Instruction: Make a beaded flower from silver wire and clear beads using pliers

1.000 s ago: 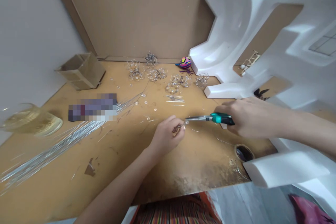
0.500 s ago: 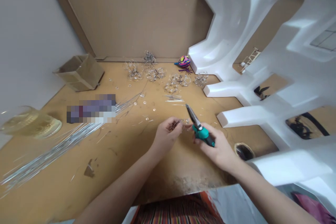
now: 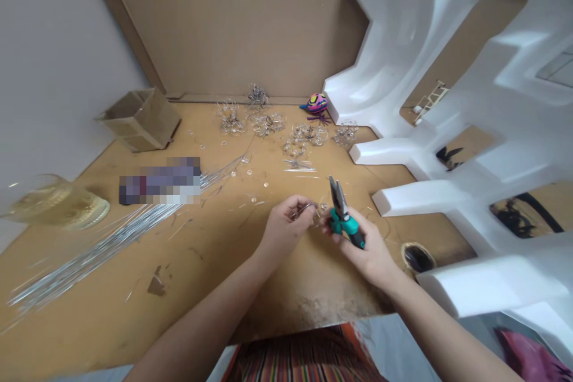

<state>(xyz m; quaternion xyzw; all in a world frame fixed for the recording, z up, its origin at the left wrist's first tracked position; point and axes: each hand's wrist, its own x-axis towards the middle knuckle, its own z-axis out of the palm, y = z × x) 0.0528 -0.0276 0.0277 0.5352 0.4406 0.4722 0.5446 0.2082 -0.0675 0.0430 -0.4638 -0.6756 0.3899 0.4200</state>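
My left hand [image 3: 293, 221] is closed in a pinch on a small piece of bent wire [image 3: 319, 212], whose loops stick out to the right of the fingertips. Pliers [image 3: 344, 212] with green and black handles sit in my right hand [image 3: 369, 248]; their jaws are slightly apart and point up and away from me. The right fingertips are close to the wire piece, and whether they touch it is hard to tell. Beyond the hands lie short straight wires [image 3: 299, 166]. Several curled wire pieces [image 3: 268, 123] stand farther back.
A bundle of long wires [image 3: 107, 245] lies at left, under a blurred-out object [image 3: 159, 182]. A glass cup [image 3: 58, 203] and a cardboard box [image 3: 141, 119] stand beyond. White moulded foam [image 3: 416, 197] borders the right, near a round dark-filled container [image 3: 418, 258]. A colourful ornament [image 3: 316, 103] sits at the back.
The pliers' jaws have opened a little and the tool has turned more upright. My left hand has shifted slightly right with the wire. The whole view has moved a little.
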